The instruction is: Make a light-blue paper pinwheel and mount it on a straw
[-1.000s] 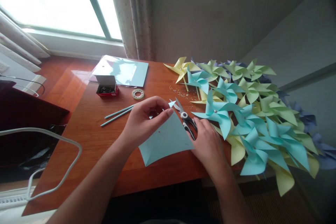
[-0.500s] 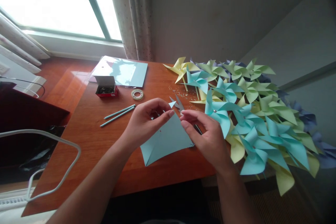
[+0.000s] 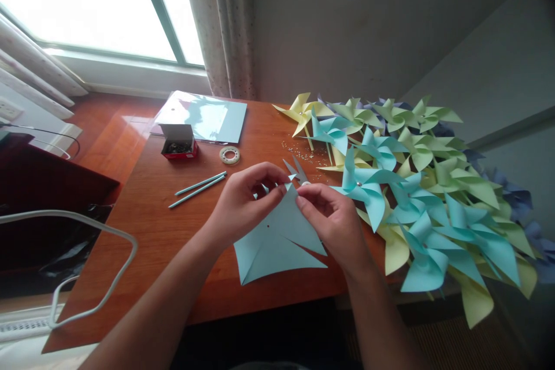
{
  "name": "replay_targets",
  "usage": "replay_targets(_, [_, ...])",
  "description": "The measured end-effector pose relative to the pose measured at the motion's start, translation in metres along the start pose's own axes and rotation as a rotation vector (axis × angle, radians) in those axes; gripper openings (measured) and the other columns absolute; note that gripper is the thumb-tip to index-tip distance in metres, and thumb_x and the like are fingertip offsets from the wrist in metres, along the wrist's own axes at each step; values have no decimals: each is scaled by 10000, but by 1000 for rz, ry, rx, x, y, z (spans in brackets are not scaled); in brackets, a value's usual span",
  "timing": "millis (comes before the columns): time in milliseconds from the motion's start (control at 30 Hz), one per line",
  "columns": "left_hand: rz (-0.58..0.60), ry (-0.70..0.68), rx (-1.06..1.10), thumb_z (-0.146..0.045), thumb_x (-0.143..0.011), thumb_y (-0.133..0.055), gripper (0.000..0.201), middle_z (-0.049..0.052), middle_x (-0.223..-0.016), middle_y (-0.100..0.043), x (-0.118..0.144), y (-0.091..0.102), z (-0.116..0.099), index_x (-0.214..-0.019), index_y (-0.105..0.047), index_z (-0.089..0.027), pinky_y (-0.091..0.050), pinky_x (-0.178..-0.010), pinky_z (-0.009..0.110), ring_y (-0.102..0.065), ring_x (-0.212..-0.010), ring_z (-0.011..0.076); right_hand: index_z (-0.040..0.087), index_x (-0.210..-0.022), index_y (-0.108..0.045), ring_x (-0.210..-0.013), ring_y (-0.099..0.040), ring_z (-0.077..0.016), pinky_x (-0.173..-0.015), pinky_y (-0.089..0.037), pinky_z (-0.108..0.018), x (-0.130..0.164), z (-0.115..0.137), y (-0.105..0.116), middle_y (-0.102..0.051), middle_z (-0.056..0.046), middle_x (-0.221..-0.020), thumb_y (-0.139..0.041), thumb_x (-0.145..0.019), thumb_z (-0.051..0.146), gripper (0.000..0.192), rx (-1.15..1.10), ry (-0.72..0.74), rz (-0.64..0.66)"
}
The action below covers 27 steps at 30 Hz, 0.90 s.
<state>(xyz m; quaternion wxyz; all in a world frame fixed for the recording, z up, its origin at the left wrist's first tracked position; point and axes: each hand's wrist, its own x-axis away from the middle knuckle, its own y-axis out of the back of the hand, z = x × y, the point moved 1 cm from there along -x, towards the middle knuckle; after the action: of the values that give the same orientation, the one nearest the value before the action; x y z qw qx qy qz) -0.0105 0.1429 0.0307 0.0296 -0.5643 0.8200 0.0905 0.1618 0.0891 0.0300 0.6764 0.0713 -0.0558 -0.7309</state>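
Note:
A light blue paper square (image 3: 275, 240) with cuts running in from its corners lies on the wooden table (image 3: 151, 225) in front of me. My left hand (image 3: 245, 199) pinches its far corner from the left. My right hand (image 3: 333, 219) pinches the same far corner area from the right, fingertips almost meeting the left ones. Scissors (image 3: 298, 172) lie just behind the paper, mostly hidden by my hands.
A heap of blue, yellow and green paper pinwheels (image 3: 416, 185) covers the table's right side. Two blue sticks (image 3: 199, 185), a tape roll (image 3: 229, 155), a small box of pins (image 3: 179, 142) and blue paper sheets (image 3: 203, 117) lie at the back left. A white frame (image 3: 87, 266) stands at left.
My right hand left the scissors on the table and came up to the paper's far corner. The left hand kept its hold on the paper, whose cut flaps now show.

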Motion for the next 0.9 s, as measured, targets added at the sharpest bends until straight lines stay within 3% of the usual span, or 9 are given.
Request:
replay_targets(300, [51, 112, 85, -347, -887, -708, 218, -11, -704, -570, 0, 1, -3, -815, -667, -146, -355, -542, 214, -469, -627, 98, 218, -914, -745, -853, -718, -202, -750, -567, -303, 4, -3, 2, -776, -39, -925, -691, -885, 258, 74, 128, 43, -41])
replay_targets(567, [153, 241, 231, -381, -907, -675, 262, -39, -655, -501, 1, -2, -7, -787, -627, -154, -317, -503, 207, -394, -561, 80, 209, -923, -741, -862, -710, -210, -767, -565, -317, 5, 0, 3, -763, -46, -913, -667, -899, 242, 85, 245, 99, 19])
replay_targets(700, [53, 196, 185, -368, -888, -696, 232, -10, -712, -580, -1, -2, -5, -811, -653, -153, -353, -542, 213, -457, -616, 99, 214, -902, -740, -831, -708, -197, -734, -561, -295, 7, -3, 6, -760, -33, -902, -672, -898, 248, 76, 199, 70, -15])
replay_targets(900, [-253, 115, 189, -331, -886, -695, 179, 15, -772, -647, -3, 10, -4, -810, -676, -170, -333, -515, 227, -455, -590, 98, 234, -918, -747, -814, -707, -192, -743, -567, -297, 11, -14, 13, -759, -14, -886, -722, -881, 315, 92, 36, -2, -180])
